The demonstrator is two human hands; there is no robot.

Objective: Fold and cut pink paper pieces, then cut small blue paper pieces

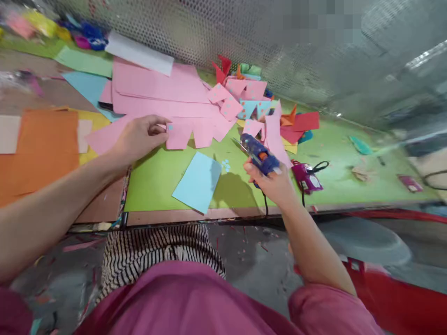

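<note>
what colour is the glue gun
The glue gun in the right hand is dark blue with a small orange patch, seen in the head view.

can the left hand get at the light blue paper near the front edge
Probably yes: the light blue paper lies close by with nothing on top of it. The left hand would likely have to let go of the pink paper cut-out first.

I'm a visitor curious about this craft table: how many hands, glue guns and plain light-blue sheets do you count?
Hands: 2 (left hand, right hand)
Glue gun: 1
Light-blue sheets: 2 (front sheet, back-left sheet)
Total: 5
The blurred heap at upper left is too unclear to count.
</note>
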